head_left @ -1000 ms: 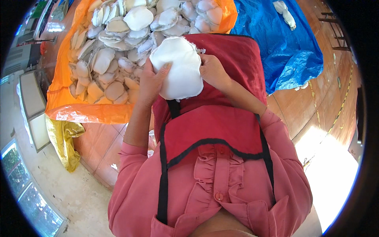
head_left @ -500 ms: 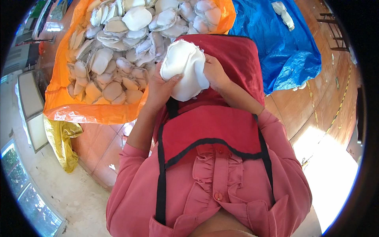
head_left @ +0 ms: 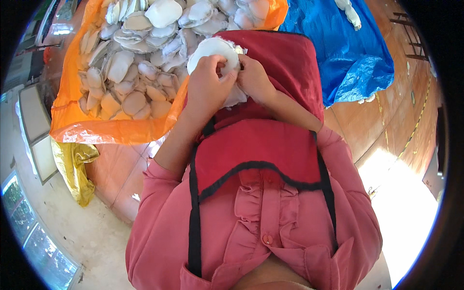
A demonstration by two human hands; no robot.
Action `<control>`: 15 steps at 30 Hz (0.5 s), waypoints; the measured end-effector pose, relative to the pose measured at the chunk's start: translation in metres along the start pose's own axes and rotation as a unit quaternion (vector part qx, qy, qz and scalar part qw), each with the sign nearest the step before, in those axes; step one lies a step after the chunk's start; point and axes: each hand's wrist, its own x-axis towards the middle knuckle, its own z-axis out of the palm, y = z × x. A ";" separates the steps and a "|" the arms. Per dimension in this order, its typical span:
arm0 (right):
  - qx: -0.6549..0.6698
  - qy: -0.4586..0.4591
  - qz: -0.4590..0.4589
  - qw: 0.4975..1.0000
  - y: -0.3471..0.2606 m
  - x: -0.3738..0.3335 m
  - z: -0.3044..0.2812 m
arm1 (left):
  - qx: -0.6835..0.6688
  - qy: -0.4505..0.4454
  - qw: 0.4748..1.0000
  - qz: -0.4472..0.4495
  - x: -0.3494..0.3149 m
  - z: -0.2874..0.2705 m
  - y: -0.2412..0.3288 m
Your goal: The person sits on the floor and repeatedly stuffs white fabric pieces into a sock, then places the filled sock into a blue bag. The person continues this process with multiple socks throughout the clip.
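Observation:
Over my lap I hold a round white fabric pad [head_left: 212,47] with a frayed edge. My left hand [head_left: 205,84] is closed on it, fingers curled over its near face and thumb pressing close by. At the pad's right edge, my right hand [head_left: 256,79] pinches the cloth, its fingertips close to those of the left. Part of the pad hangs down below, between my wrists. Its middle is hidden behind my fingers. The red apron [head_left: 261,152] with black trim covers my chest and lap.
A big pile of similar white pads [head_left: 133,67] lies on an orange plastic sheet [head_left: 96,134] ahead and to the left. To the right spreads a blue sheet [head_left: 348,63] with a white bundle [head_left: 349,13] on it. A yellow sack [head_left: 73,169] sits at the left.
My left hand has shifted from the pad's left edge to over its near face, fingers now curled. Both hands have drawn closer together, and the pad is partly folded or bunched.

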 end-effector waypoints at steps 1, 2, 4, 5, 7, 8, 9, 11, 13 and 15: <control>-0.039 0.011 -0.009 0.999 -0.004 -0.001 0.001 | -0.022 -0.005 1.000 -0.013 0.001 -0.003 0.004; -0.026 0.008 -0.024 0.999 -0.005 -0.002 0.002 | -0.013 -0.006 1.000 -0.011 0.001 -0.003 0.005; 0.001 0.003 -0.055 0.999 -0.005 0.000 0.004 | 0.006 -0.007 1.000 -0.007 0.003 -0.004 0.003; -0.062 0.012 -0.066 0.996 0.007 0.006 0.006 | 0.039 -0.002 0.999 0.017 0.006 -0.005 0.000; -0.074 0.009 -0.055 0.996 0.011 0.005 0.007 | 0.051 -0.029 0.998 -0.006 0.011 -0.011 0.004; -0.081 0.007 -0.050 0.995 0.010 0.004 0.007 | 0.057 -0.042 0.997 -0.017 0.012 -0.013 0.007; -0.073 -0.007 -0.019 0.997 0.007 0.003 0.006 | 0.065 -0.042 0.997 -0.009 0.012 -0.014 0.008; -0.059 -0.037 0.039 0.997 -0.002 0.002 0.002 | 0.080 -0.041 0.996 0.006 0.011 -0.016 0.009; -0.093 -0.052 0.035 0.994 -0.001 0.005 -0.004 | 0.080 -0.022 0.996 0.039 0.012 -0.014 0.001; -0.102 -0.042 0.031 0.993 -0.002 0.005 -0.008 | 0.087 -0.014 0.993 0.080 0.014 -0.016 -0.003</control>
